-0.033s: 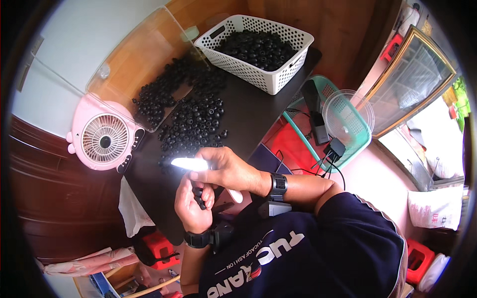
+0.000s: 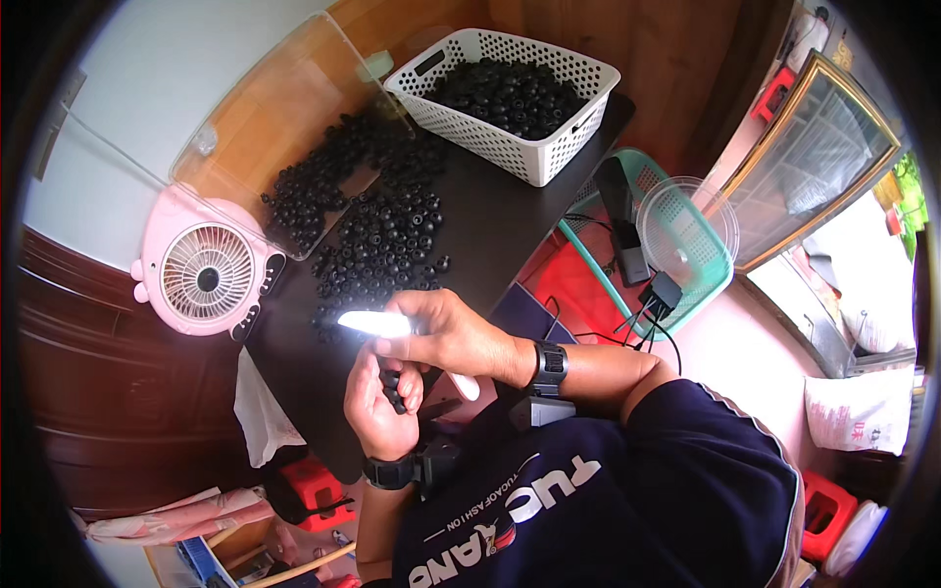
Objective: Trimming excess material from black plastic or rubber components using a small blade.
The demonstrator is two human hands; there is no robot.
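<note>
My left hand is palm up with its fingers curled round several small black bead-like parts. Just above it, my right hand is closed, thumb toward the left hand's fingertips. A glaring white light covers the right fingertips, so what they pinch is hidden. Below the right wrist shows a white rounded end of something I cannot make out. Beyond both hands, a loose pile of black round parts with holes spreads over the dark table.
A white perforated basket full of similar black parts stands at the table's far end. Clear panels rise at the left, beside a pink fan. A green basket with cables and black devices sits right of the table. Red stools stand lower.
</note>
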